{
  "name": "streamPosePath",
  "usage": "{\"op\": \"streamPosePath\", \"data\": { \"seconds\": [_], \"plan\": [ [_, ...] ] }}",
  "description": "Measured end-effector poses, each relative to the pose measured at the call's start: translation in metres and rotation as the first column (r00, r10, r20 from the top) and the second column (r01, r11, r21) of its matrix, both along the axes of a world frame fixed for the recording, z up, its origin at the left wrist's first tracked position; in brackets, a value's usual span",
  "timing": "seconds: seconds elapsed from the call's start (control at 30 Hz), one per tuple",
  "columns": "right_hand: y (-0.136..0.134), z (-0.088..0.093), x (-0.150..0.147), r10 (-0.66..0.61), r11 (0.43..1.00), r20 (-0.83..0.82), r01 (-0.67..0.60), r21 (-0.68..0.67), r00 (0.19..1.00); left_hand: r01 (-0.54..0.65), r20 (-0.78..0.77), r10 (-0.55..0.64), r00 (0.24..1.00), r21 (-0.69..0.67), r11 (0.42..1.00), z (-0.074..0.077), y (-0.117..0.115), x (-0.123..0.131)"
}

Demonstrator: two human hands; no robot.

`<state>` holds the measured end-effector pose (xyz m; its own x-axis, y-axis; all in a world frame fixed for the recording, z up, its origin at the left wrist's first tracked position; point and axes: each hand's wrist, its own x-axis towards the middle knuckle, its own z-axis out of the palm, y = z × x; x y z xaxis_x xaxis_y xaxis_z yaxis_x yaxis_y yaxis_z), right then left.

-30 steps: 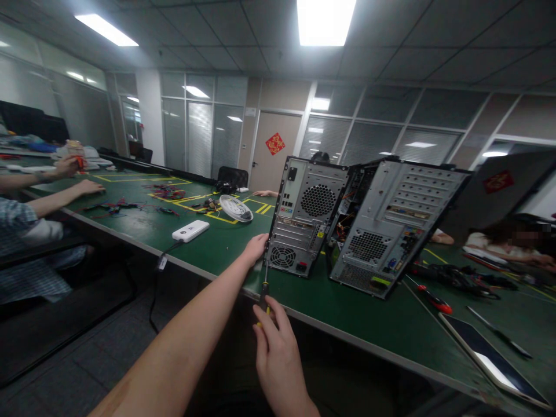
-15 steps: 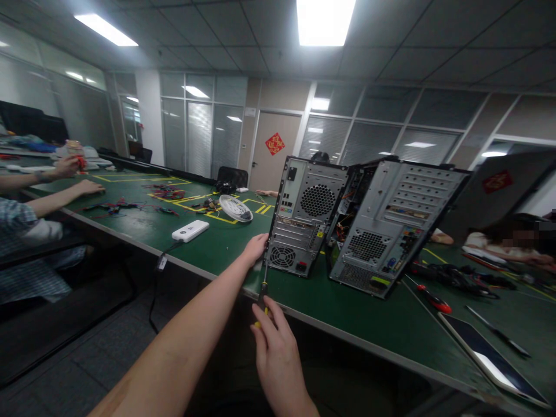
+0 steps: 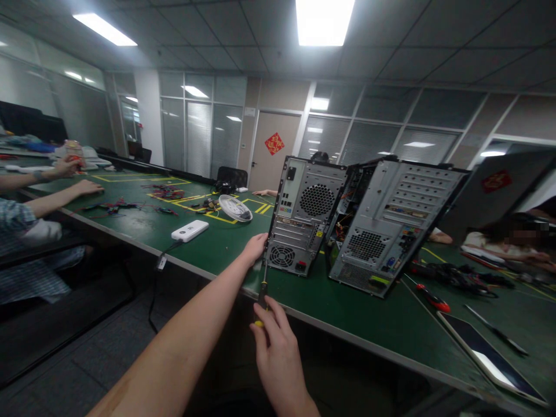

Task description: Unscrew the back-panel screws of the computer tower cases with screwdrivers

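My right hand [image 3: 281, 353] is closed around the black and yellow handle of a screwdriver [image 3: 263, 294], low in front of the table edge. The screwdriver's shaft points upward to the lower left rear edge of a computer case [image 3: 299, 217]. This case stands upright with its grey back panel, fan grille and ports facing me. My left hand [image 3: 255, 250] lies against the left side of that case, its fingers hidden behind it. Just to the right stands a second computer case [image 3: 382, 231], its side open with wires showing inside.
On the green table [image 3: 356, 324] lie a red-handled screwdriver [image 3: 433, 298], a tablet [image 3: 490, 356], a thin dark-handled tool [image 3: 497, 331] and black cables [image 3: 460, 277]. Leftward are a white power bank [image 3: 190, 231] and a white oval basket [image 3: 235, 208]. Other people sit at left and right.
The fingers of my right hand have shifted slightly on the screwdriver, and its yellow marking shows differently, as if turned a little. My left hand and both cases stay in place.
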<state>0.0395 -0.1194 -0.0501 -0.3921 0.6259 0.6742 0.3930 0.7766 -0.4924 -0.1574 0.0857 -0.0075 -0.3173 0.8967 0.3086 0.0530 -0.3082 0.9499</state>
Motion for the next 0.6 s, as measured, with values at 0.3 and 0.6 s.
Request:
{"op": "streamPosePath", "data": {
  "seconds": [0.3, 0.6],
  "plan": [
    [-0.0014, 0.003, 0.0004, -0.021, 0.999, -0.033, 0.019, -0.048, 0.999, 0.008, 0.022, -0.008, 1.0, -0.027, 1.0, 0.0022, -0.0025, 0.001],
    [-0.0018, 0.0037, -0.0016, -0.046, 0.994, -0.094, 0.037, -0.1, 0.994, 0.0, 0.024, 0.0, 1.0, -0.026, 1.0, 0.0003, -0.0007, 0.0002]
  ]
}}
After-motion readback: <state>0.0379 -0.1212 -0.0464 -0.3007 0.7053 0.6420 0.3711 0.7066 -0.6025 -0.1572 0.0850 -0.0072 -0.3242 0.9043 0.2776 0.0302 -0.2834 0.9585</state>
